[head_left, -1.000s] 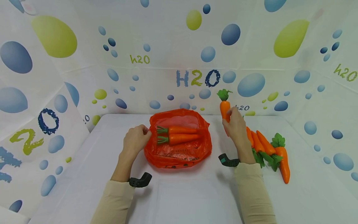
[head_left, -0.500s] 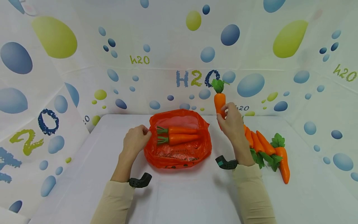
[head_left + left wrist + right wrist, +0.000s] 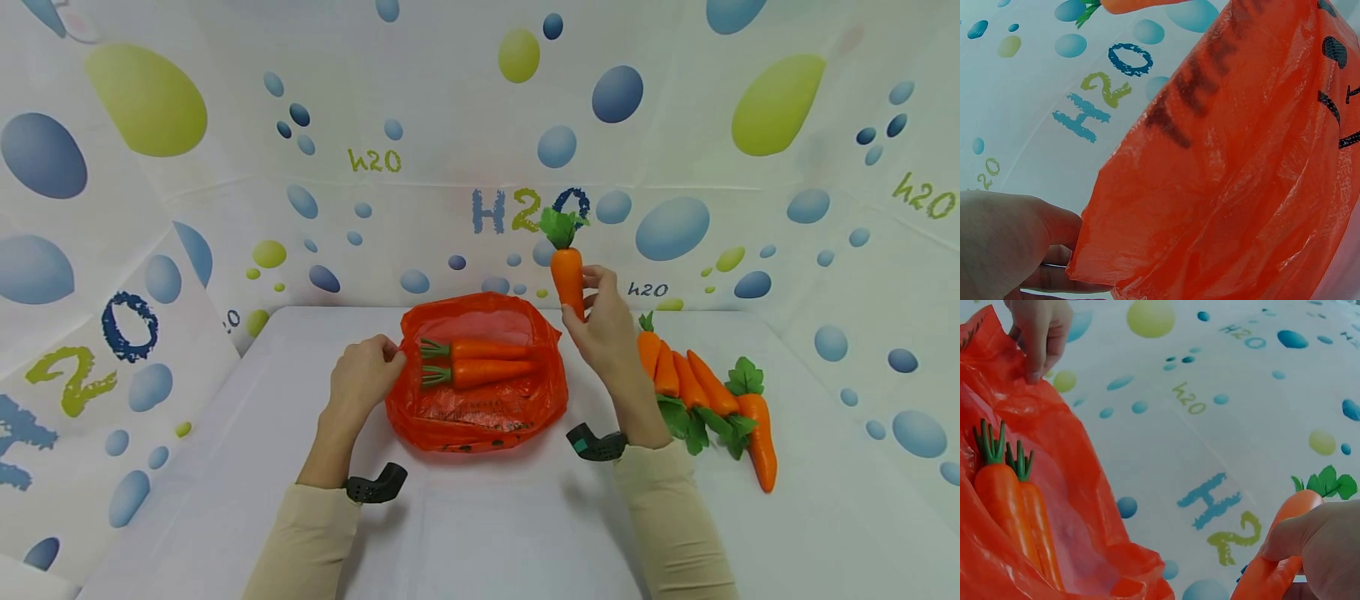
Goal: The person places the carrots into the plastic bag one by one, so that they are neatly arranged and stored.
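Observation:
A red plastic bag (image 3: 480, 425) lies with its mouth spread open in the middle of the table, and two carrots (image 3: 491, 372) with short green stems rest inside it. My left hand (image 3: 362, 373) pinches the bag's left edge; the left wrist view shows thumb and fingers on the red film (image 3: 1166, 206). In my right hand (image 3: 603, 329) a leafy-topped carrot (image 3: 567, 275) is held upright, above the table and just right of the bag's far corner. The right wrist view shows the thumb across that carrot (image 3: 1294, 509), whose lower tip is out of view there.
Several more carrots (image 3: 693, 383) lie in a pile on the white table (image 3: 510, 533) to the right, beyond my right forearm. One carrot (image 3: 761, 442) at the pile's right side points toward me. A patterned sheet (image 3: 442, 108) stands behind the table.
My right hand has moved left and slightly up with the carrot, from near the pile toward the bag. The left hand and the bag have stayed in place.

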`<state>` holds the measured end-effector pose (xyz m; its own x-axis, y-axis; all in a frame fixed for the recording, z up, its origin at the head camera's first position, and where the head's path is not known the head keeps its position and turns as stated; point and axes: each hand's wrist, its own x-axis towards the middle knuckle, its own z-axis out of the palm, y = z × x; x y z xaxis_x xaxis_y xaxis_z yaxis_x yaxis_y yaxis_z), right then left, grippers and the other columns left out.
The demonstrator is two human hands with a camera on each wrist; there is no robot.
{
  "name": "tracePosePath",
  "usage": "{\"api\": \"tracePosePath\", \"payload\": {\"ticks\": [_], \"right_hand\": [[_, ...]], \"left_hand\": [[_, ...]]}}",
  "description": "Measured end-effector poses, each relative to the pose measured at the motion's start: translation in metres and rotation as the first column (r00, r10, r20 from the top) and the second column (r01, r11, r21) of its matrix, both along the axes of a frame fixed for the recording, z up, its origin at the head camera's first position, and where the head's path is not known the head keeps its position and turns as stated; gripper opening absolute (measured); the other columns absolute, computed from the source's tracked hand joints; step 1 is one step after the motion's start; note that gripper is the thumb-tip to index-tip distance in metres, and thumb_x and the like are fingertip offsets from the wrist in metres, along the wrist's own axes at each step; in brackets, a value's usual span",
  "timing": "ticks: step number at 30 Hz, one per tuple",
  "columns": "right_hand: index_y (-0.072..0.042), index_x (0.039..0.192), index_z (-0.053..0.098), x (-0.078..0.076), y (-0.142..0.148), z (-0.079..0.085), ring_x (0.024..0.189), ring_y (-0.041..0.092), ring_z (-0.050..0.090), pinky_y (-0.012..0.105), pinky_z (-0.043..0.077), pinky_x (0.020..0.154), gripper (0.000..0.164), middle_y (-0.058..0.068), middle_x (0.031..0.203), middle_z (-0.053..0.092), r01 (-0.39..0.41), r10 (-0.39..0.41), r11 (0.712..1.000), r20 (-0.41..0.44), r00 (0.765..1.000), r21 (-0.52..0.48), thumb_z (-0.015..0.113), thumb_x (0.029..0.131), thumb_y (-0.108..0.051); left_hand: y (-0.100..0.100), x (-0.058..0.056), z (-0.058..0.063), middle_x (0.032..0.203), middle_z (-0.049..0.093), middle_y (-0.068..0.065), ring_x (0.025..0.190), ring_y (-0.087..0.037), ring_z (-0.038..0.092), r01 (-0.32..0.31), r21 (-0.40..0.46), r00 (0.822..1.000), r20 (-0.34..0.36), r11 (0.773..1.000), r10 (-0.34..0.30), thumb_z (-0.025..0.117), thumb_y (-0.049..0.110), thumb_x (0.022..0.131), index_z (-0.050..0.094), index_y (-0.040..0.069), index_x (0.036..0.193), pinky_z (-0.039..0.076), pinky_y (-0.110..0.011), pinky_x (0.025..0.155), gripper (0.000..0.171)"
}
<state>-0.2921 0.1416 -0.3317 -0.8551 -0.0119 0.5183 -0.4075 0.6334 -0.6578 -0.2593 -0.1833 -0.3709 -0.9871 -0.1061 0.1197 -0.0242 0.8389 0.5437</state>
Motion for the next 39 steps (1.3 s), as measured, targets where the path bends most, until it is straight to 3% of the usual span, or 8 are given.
{"api": "tracePosePath", "payload": {"ticks": [5, 16, 26, 32, 39], "right_hand": [[-0.004, 0.142, 0.038, 0.002, -0.011, 0.000, 0.096, 0.030, 0.062, 0.042, 0.057, 0.079, 0.057, 0.019, 0.135, 0.057, -0.049, 0.049, 0.999, -0.020, 0.999, 0.006, 0.066, 0.092, -0.008], [-0.002, 0.141, 0.038, 0.007, -0.035, -0.007, 0.091, 0.028, 0.060, 0.036, 0.057, 0.073, 0.058, 0.019, 0.132, 0.058, -0.134, 0.143, 0.985, -0.088, 0.986, 0.110, 0.068, 0.092, -0.007], [0.003, 0.137, 0.042, 0.012, -0.062, -0.021, 0.091, 0.028, 0.063, 0.036, 0.059, 0.080, 0.054, 0.019, 0.128, 0.061, -0.224, 0.256, 0.950, -0.130, 0.958, 0.218, 0.068, 0.091, -0.006], [0.003, 0.138, 0.043, 0.009, -0.070, -0.035, 0.098, 0.028, 0.065, 0.038, 0.058, 0.087, 0.053, 0.019, 0.132, 0.060, -0.236, 0.267, 0.932, -0.080, 0.960, 0.274, 0.067, 0.092, -0.007], [-0.004, 0.141, 0.041, 0.006, -0.073, -0.044, 0.095, 0.023, 0.067, 0.036, 0.058, 0.089, 0.056, 0.014, 0.132, 0.061, -0.312, 0.292, 0.892, 0.111, 0.950, 0.328, 0.068, 0.092, -0.008]], "left_hand": [[0.000, 0.000, 0.000, 0.082, 0.068, -0.012, 0.067, -0.021, 0.058, -0.001, 0.001, 1.000, 0.000, 1.000, 0.001, 0.053, 0.023, 0.097, 0.066, 0.001, 0.104, 0.053, -0.028, 0.057, 0.027], [0.000, 0.001, 0.001, 0.082, 0.068, -0.012, 0.067, -0.021, 0.058, 0.004, 0.003, 1.000, -0.008, 1.000, -0.004, 0.053, 0.023, 0.097, 0.066, 0.001, 0.104, 0.053, -0.028, 0.057, 0.027], [0.000, 0.001, 0.000, 0.082, 0.068, -0.013, 0.067, -0.021, 0.058, 0.005, -0.001, 1.000, -0.008, 1.000, -0.005, 0.053, 0.023, 0.097, 0.066, 0.001, 0.104, 0.053, -0.028, 0.057, 0.027], [0.000, 0.001, 0.000, 0.082, 0.068, -0.012, 0.067, -0.021, 0.058, 0.004, 0.000, 1.000, -0.013, 1.000, -0.004, 0.053, 0.023, 0.097, 0.067, 0.001, 0.104, 0.053, -0.029, 0.058, 0.027], [-0.001, 0.000, 0.000, 0.082, 0.068, -0.012, 0.067, -0.021, 0.058, 0.005, -0.013, 1.000, -0.019, 1.000, -0.005, 0.053, 0.023, 0.097, 0.067, 0.001, 0.104, 0.052, -0.028, 0.057, 0.027]]}}
